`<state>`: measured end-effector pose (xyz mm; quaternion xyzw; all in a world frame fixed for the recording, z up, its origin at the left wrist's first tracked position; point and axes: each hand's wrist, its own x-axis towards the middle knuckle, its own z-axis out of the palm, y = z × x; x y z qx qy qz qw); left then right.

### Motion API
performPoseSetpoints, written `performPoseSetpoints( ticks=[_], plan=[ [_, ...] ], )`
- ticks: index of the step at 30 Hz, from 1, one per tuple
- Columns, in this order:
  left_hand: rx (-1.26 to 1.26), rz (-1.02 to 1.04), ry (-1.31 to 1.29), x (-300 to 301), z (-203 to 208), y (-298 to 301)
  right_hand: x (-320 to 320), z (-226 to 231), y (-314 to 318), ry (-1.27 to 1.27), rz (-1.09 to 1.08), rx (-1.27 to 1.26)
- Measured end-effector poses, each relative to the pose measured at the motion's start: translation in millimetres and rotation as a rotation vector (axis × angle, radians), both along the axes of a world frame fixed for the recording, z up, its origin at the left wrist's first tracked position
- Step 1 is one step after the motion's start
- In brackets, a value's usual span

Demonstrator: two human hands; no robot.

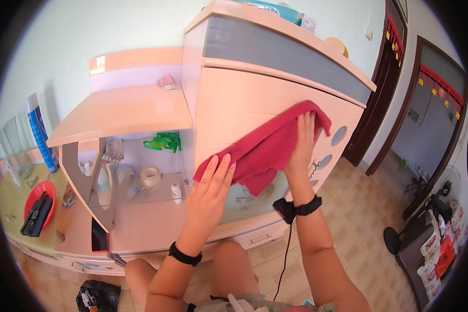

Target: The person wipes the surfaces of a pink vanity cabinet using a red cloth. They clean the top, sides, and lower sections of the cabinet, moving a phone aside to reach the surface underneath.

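Observation:
A dark red ribbed cloth point(268, 140), partly folded, stretches slantwise in front of the pale pink cabinet door point(234, 99). My left hand point(209, 182) holds its lower left end, with the fingers together over the edge and the thumb hidden. At the cloth's upper right part, my right hand point(302, 140) has its fingers laid over the fabric, and its thumb is also out of sight behind it. A loose flap hangs down between my hands, in front of a glass panel point(244, 200) low on the cabinet. Whether the cloth touches the door throughout, I cannot tell.
Left of the cabinet, an open shelf unit point(125, 117) holds a tape roll point(151, 176), a green plastic bag point(163, 142) and small bottles. A red bowl point(48, 191) and a blue spray can point(41, 132) stand farther left. A black bag point(101, 295) lies on the floor.

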<state>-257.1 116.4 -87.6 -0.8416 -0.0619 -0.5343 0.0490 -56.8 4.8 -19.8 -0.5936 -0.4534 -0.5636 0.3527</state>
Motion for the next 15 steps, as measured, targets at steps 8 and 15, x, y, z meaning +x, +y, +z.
performPoseSetpoints(
  ticks=[8,15],
  plan=[
    [-0.124,-0.028,0.004,11.3,-22.3,3.6,-72.5,25.7,29.3,-0.058,-0.07,-0.389],
    [-0.037,0.126,-0.053,19.7,-5.5,3.0,-52.5,42.1,37.7,-0.208,0.062,-0.233]
  ],
)
